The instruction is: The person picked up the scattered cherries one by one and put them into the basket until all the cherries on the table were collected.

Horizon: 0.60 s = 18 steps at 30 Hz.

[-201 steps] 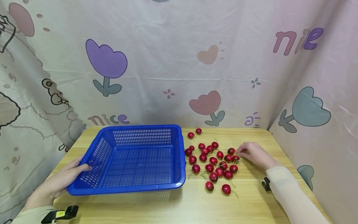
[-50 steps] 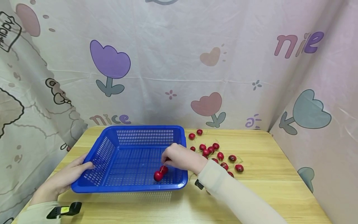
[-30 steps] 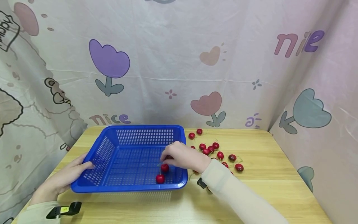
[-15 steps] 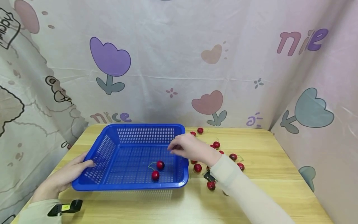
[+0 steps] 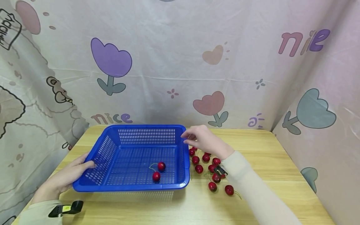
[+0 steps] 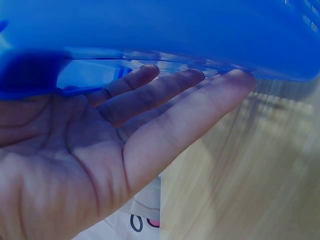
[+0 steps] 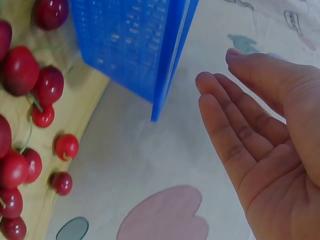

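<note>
The relaxed right hand (image 5: 206,140) has been moved toward the bench's (image 5: 267,156) back edge; the plastic basket (image 5: 132,188) is gripped by the left hand (image 5: 64,176).

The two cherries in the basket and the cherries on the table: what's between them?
Bare floor of the blue basket, then its right wall; the head view shows it.

Cream long sleeves (image 5: 253,184), black wrist-worn devices (image 5: 76,207), yellow label (image 5: 66,208) on the left one
</note>
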Tool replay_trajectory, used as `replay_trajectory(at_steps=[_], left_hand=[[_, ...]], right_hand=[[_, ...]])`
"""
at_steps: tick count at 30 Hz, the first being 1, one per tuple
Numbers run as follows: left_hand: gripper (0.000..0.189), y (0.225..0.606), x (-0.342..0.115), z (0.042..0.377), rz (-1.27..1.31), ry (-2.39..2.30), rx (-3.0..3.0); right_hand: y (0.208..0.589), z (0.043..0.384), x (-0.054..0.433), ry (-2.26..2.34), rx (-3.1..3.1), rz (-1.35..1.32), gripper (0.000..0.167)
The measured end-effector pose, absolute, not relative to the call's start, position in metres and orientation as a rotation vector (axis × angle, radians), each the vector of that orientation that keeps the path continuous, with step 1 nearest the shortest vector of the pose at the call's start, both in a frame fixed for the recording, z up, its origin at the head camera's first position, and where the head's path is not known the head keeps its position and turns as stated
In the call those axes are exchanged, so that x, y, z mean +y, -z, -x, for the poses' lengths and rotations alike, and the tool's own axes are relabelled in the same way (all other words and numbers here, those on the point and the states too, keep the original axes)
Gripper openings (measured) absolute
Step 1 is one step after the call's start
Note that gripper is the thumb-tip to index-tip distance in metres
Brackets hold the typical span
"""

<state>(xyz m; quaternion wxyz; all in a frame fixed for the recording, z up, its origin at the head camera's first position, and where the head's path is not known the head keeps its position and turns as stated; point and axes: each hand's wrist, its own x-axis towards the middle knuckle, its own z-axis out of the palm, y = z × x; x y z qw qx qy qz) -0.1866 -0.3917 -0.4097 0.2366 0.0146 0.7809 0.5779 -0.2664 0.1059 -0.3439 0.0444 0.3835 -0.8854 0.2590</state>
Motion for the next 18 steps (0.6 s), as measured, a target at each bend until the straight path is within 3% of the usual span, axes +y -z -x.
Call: replay_trajectory(at_steps=[18], left_hand=[[0.079, 0.411, -0.393, 0.188, -0.061, -1.590, 2.136]], right_hand=[[0.355, 0.290, 0.139, -0.840, -2.778, -0.901, 0.023]])
